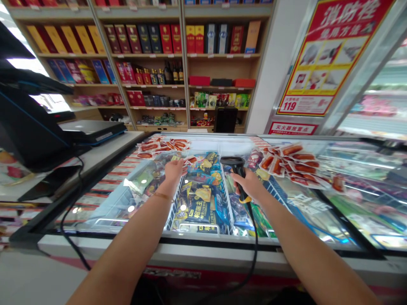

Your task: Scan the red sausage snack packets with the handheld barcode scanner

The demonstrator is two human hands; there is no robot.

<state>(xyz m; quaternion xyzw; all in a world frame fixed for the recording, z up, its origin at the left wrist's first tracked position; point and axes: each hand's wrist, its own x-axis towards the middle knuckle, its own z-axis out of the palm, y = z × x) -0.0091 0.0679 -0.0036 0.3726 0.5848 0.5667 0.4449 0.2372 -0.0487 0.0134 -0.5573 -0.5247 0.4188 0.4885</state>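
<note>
My left hand [174, 170] is above the glass lid of the chest freezer, its fingers closed on the near end of a small clear packet of sausage [191, 159]. In my right hand [249, 183] is a black and yellow barcode scanner [239, 171], gripped by its handle, its head level with the packet and to the right of it. The scanner's cable hangs down over the freezer's front edge. A pile of packaged sausages [163, 146] lies on the glass beyond my left hand. A larger pile of packaged sausages [291, 163] is to the right of the scanner.
Under the glass, the chest freezer [222, 248] holds wire baskets of bagged frozen food [202, 203]. At left, a counter carries a scale [92, 129] and a black cable [65, 216]. Shelves of boxes [143, 38] stand behind, with a red poster [333, 55] at right.
</note>
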